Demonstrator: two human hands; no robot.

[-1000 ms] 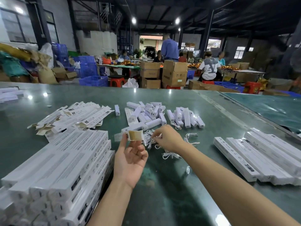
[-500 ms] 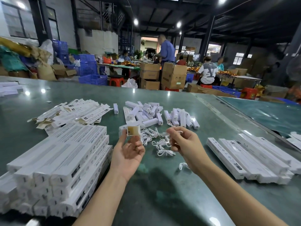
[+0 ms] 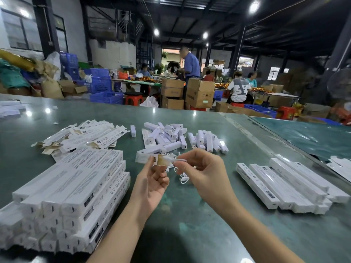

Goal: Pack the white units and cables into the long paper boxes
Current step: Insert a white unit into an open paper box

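Note:
My left hand (image 3: 152,183) holds a long white paper box (image 3: 147,158) by its open brown end, which faces me. My right hand (image 3: 203,171) pinches a coiled white cable (image 3: 175,159) right at that opening. Several more white cables (image 3: 183,178) lie on the green table between and below my hands. A heap of white units (image 3: 167,135) and a second group (image 3: 208,141) lie just beyond.
A tall stack of packed boxes (image 3: 72,186) fills the near left. Flat unfolded boxes (image 3: 83,137) lie behind it. Another row of packed boxes (image 3: 288,185) sits at the right. People work at tables beyond the green table (image 3: 190,234).
My right hand lifted a cable from the pile and brought it left to the open end of the box in my left hand. The left hand stayed about where it was.

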